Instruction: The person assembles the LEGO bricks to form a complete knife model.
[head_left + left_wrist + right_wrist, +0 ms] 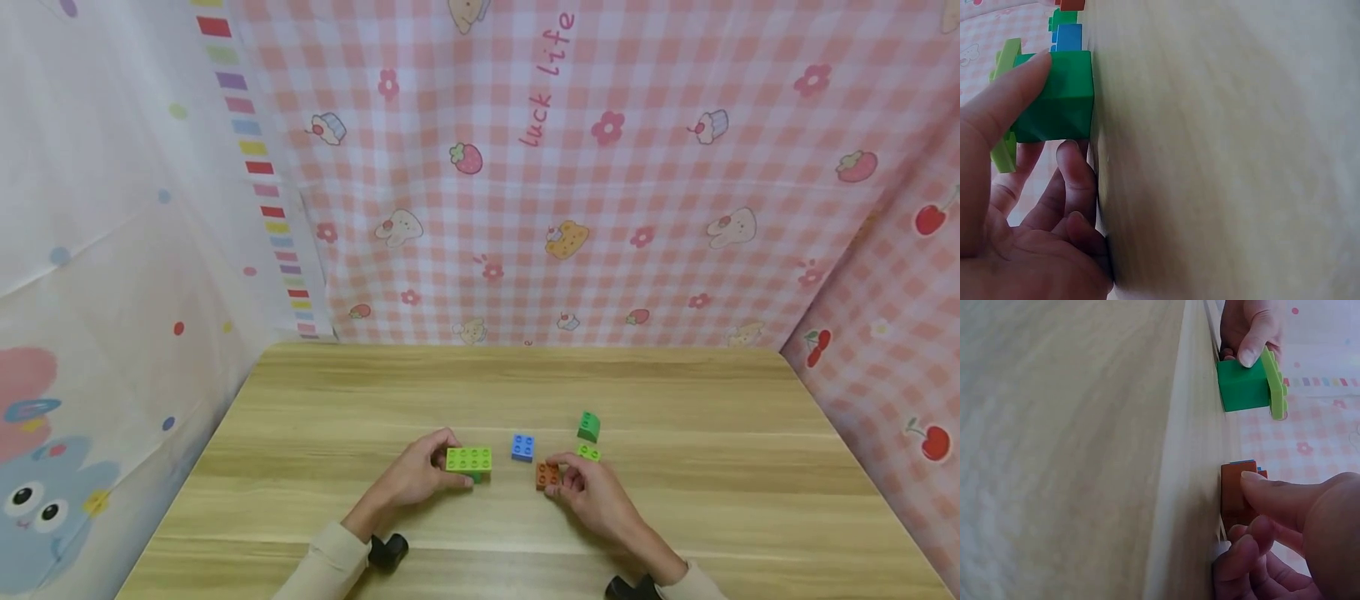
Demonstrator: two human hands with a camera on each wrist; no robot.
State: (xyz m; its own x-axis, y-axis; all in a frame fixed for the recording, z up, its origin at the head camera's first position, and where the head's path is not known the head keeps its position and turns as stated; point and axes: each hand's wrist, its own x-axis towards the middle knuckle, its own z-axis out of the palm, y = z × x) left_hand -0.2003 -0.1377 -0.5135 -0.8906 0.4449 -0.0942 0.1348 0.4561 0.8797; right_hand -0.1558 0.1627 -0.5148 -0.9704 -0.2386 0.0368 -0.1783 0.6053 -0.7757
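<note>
My left hand (415, 475) holds a two-part stack of toy bricks on the table. Its base is a dark green block (1060, 97), topped by a wider lime-green studded plate (468, 459). In the left wrist view the thumb lies on the block's near side. My right hand (600, 497) pinches a brown-orange studded brick (547, 476) between thumb and fingers; the right wrist view shows the thumb on its side, low at the tabletop. Just behind that brick is a blue studded brick (522, 447), untouched.
Beyond the right hand lie a lime-green brick (589, 452), partly covered by the fingers, and a green brick with a curved side (588, 426). The wooden table (360, 392) meets patterned cloth (525, 183) at the back and both sides.
</note>
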